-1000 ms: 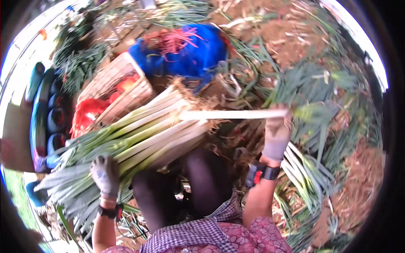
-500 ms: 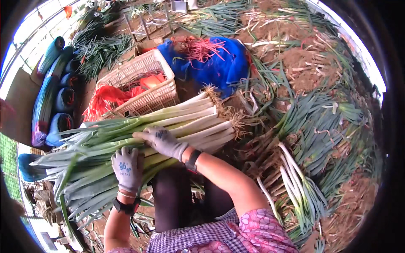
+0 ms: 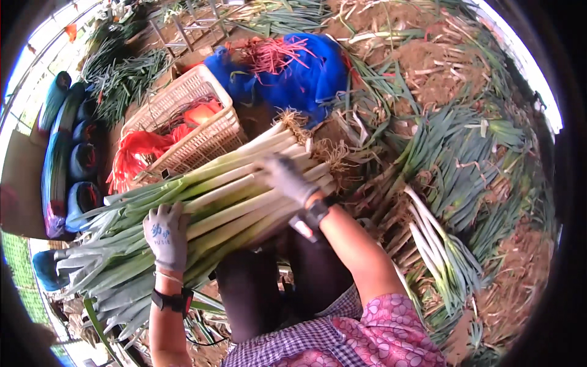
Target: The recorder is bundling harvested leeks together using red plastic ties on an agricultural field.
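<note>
A thick bundle of large green onions (image 3: 235, 205) lies across my knees, its pale stems and rooty ends to the right and its leaves fanning to the left. My left hand (image 3: 167, 238), in a light grey work glove, has its fingers bent over the green part of the bundle. Over the white stems, my gloved right hand (image 3: 284, 176) is smeared by motion, so its grip cannot be made out. Both wrists carry dark bands.
Beyond the bundle stands a beige plastic crate (image 3: 214, 134) holding red-orange netting. Blue netting (image 3: 318, 76) with red strips lies behind it. Rolled mesh bundles (image 3: 58, 159) stand at left. Loose green onions (image 3: 437, 260) and leaf heaps (image 3: 465, 165) cover the ground at right.
My right hand has moved right, from the middle of the bundle onto the white stems. My left hand has shifted slightly left along the leaves. The whole view has shifted a little.
</note>
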